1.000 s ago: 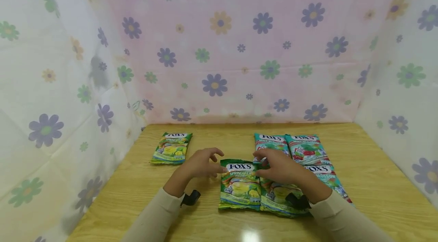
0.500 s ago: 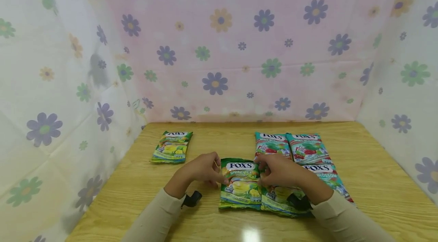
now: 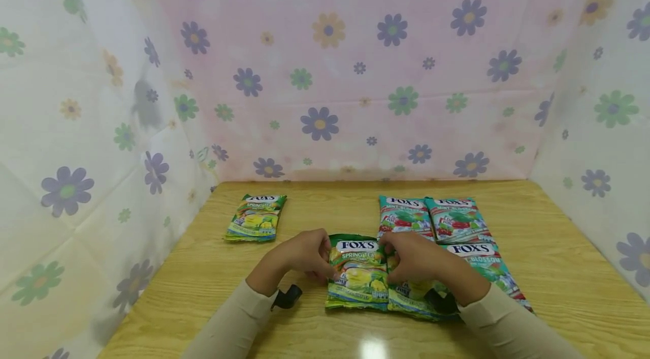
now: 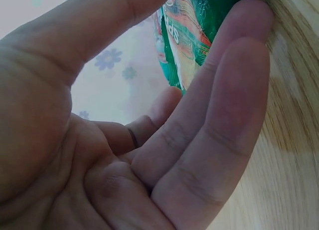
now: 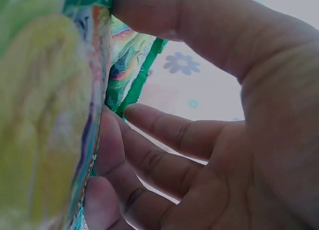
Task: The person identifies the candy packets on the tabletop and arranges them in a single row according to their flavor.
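Note:
A green and yellow Fox's Spring Tea candy bag (image 3: 357, 277) lies face up at the front middle of the table. My left hand (image 3: 311, 254) holds its left edge, thumb on the front and fingers along the side. At its right edge, the thumb and fingers of my right hand (image 3: 421, 260) pinch it. In the left wrist view, the bag (image 4: 207, 15) shows beyond the curved fingers. The right wrist view has the bag (image 5: 45, 115) close up, thumb tip against it. A second Spring Tea bag (image 3: 412, 303) lies partly hidden under my right hand.
Teal Fox's Mint Blossom bags, one (image 3: 403, 215) behind my right hand, another (image 3: 459, 220) beside it and a third (image 3: 490, 268) nearer, lie at the right. Another Spring Tea bag (image 3: 256, 218) lies at the back left. Flowered cloth (image 3: 325, 65) surrounds the wooden table (image 3: 193, 274).
Both hands have lowered and closed in on the sides of the middle Spring Tea bag, fingers drawing in at its edges. The bag has barely shifted.

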`<state>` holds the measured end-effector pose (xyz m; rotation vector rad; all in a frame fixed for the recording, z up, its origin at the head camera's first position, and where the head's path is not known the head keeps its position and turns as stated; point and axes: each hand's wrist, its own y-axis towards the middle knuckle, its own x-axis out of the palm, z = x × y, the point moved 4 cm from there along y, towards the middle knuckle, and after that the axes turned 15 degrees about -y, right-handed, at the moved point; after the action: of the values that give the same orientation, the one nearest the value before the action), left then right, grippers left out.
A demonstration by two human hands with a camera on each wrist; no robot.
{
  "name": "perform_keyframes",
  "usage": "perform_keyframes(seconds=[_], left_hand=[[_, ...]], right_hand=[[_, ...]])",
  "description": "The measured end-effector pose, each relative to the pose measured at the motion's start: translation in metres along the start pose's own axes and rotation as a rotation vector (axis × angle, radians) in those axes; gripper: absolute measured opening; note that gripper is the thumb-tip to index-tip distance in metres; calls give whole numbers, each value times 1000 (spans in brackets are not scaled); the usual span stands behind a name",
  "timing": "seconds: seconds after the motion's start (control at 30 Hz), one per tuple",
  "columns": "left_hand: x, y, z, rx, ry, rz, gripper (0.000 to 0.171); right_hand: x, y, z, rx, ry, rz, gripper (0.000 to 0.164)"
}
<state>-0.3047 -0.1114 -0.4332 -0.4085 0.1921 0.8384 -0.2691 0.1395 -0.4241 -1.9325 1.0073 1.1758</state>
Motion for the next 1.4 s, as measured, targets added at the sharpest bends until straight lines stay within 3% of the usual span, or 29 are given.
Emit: perform_keyframes(seconds=[0.47,0.93,1.17,1.4], left_hand=[[2,-1,0,-1,-35,-14,45],[-9,-4,1,4,38,17,45],[-6,-3,-2,-9,-10,-52,56],[-5,-1,-1,16,-21,-63,57]], right_hand=[[3,2,-2,58,-62,-6,82],[5,3,-4,52,69,0,83],[5,4,-3,39,75,-7,90],[6,5,0,19,114,-11,93]])
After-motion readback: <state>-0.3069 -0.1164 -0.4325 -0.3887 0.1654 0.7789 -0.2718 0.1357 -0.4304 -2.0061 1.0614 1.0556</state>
